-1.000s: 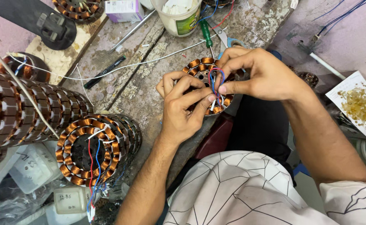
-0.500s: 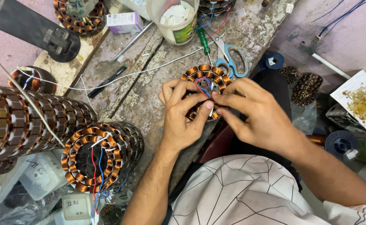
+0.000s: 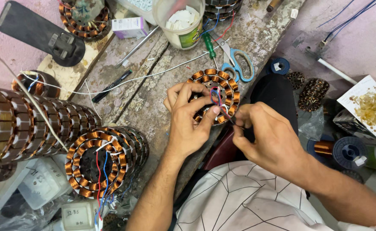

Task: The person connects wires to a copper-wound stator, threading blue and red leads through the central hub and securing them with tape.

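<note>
Left hand (image 3: 187, 124) clamped on stator (image 3: 213, 95); right hand (image 3: 267, 141), drawn back beside it since a moment ago, pinches wire (image 3: 222, 109), now taut.

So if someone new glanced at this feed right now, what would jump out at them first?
Mid-frame, the left hand grips a round copper-wound stator on the worn wooden bench, while the right hand pinches its red and blue leads. On the left lies a long row of stacked wound stators, with another stack facing the camera. Blue-handled scissors lie just beyond the held one.
</note>
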